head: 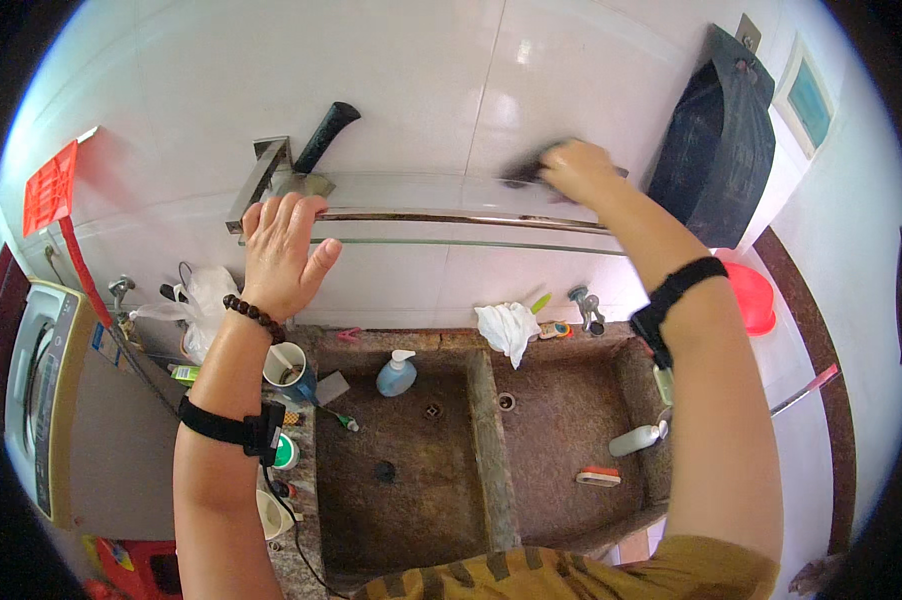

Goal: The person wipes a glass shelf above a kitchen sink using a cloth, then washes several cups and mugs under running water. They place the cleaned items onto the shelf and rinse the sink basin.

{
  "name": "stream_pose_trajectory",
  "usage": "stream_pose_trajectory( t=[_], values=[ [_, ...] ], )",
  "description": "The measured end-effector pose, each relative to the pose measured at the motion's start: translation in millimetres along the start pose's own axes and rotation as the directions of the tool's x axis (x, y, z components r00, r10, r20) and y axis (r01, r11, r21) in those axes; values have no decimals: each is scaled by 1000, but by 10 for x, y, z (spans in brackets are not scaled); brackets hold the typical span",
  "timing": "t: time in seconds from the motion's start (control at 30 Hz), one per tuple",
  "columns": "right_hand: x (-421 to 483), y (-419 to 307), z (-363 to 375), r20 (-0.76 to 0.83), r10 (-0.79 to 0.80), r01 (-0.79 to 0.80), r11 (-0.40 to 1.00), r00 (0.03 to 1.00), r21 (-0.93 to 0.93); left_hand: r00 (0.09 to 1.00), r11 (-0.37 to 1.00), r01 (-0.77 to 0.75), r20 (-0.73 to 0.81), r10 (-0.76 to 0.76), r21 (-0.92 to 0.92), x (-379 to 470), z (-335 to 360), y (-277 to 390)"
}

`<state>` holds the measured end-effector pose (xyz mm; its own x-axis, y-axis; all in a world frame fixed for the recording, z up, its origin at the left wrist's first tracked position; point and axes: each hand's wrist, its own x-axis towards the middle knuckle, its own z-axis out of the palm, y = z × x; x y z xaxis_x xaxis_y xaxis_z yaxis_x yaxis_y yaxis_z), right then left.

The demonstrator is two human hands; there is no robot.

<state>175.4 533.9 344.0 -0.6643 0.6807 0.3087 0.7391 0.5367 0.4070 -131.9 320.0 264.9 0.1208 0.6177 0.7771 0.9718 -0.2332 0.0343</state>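
My left hand [290, 240] rests on the left end of the metal rail [458, 218] of a wall-mounted glass shelf [406, 191], fingers over it and thumb apart. Behind it a black handle [327, 137] leans up against the wall beside the shelf bracket. My right hand [582, 171] is closed on a dark, blurred object [527, 169] at the right part of the shelf, close to the tiled wall; what the object is cannot be told. Below lies a double stone sink [492, 450]. A blue pump bottle [397, 373] stands in its left basin.
A black bag [710, 142] hangs right of the shelf. White cloth [508, 331] and a tap [587, 307] are at the sink's back edge. Cups [290, 367] crowd the left ledge. A washing machine [38, 397] and a red fly swatter [50, 187] are far left.
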Motion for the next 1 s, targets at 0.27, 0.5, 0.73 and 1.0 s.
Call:
stream_pose_trajectory(
  t=[0.27,0.5,0.73,1.0],
  values=[
    [322,-516,-37,27,-99,93,981,995,172,998,998,-64,-15,64,-8,64,47,60],
    [510,-1271,-288,63,-203,141,840,977,523,999,999,-36,-9,36,13,-71,16,-75],
    [-285,261,-123,250,31,-4,994,968,-111,997,998,-63,-37,64,26,28,44,32],
    [-342,898,-354,-115,167,-155,982,979,103,997,996,-66,-34,68,68,24,81,9]
  ],
)
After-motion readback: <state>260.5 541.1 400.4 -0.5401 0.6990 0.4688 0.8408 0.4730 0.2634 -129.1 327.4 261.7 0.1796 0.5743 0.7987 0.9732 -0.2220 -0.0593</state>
